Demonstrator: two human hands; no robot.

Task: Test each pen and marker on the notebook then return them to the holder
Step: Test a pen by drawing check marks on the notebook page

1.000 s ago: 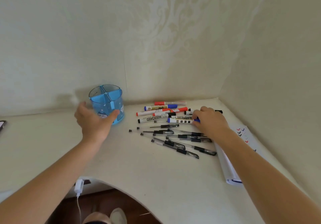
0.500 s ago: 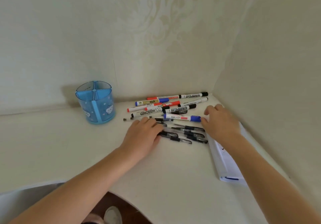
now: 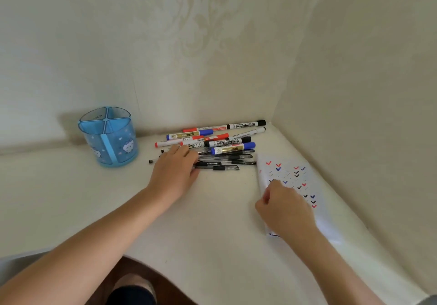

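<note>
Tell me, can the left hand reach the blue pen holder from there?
Probably yes. The left hand lies on the black pens, and the blue pen holder stands to its left with only bare desk and a tiny black cap between.

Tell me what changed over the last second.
The left hand let go of the holder and moved right onto the pens. The right hand left the markers and drew back onto the notebook. Holder and notebook stayed put.

Left hand [image 3: 173, 174] touches pens [image 3: 227, 162]; right hand [image 3: 283, 210] rests on notebook [image 3: 292, 174].
</note>
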